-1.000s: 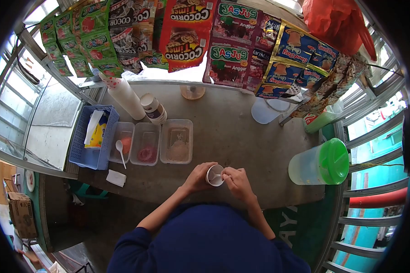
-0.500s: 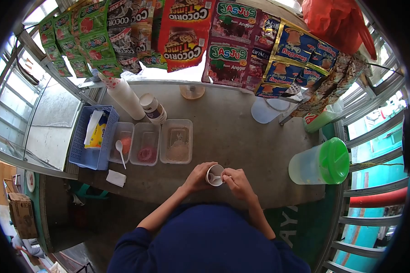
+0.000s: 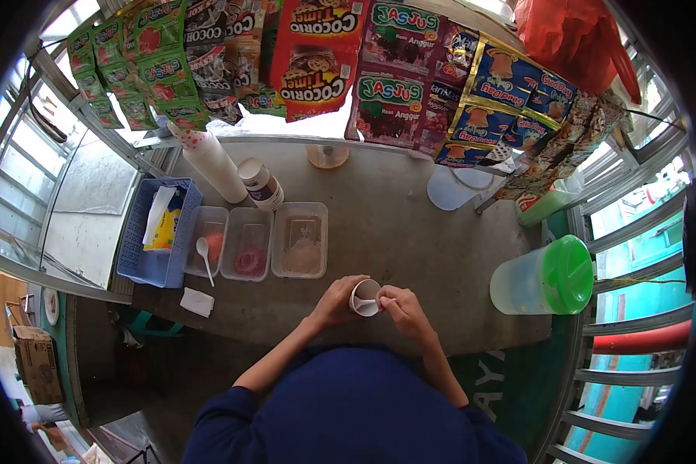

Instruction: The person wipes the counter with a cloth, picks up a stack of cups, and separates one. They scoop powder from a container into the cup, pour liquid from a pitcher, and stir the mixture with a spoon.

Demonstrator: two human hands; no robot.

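Observation:
A paper cup (image 3: 366, 289) is tilted toward me near the table's front edge, its inside visible. My left hand (image 3: 335, 301) wraps round its left side and is closed on it. In my right hand (image 3: 404, 311), closed in a pinch at the cup's right rim, is a white spoon (image 3: 366, 302) whose bowl end is inside the cup. What the cup contains is too small to make out. Left of my hands stand clear plastic containers: one with brownish powder (image 3: 302, 259), one with purple-pink powder (image 3: 250, 261), one with orange-pink powder (image 3: 213, 244).
A second white spoon (image 3: 206, 259) lies across the leftmost container. Further left are a blue basket (image 3: 128, 259) and folded tissue (image 3: 197, 302). Stacked cups (image 3: 215, 170) stand behind. A green-lidded jug (image 3: 549, 274) is at right; drink sachets (image 3: 317, 58) hang overhead.
The spoon has shifted slightly inside the cup, and my right hand has moved a little with it. My left hand keeps its hold on the cup.

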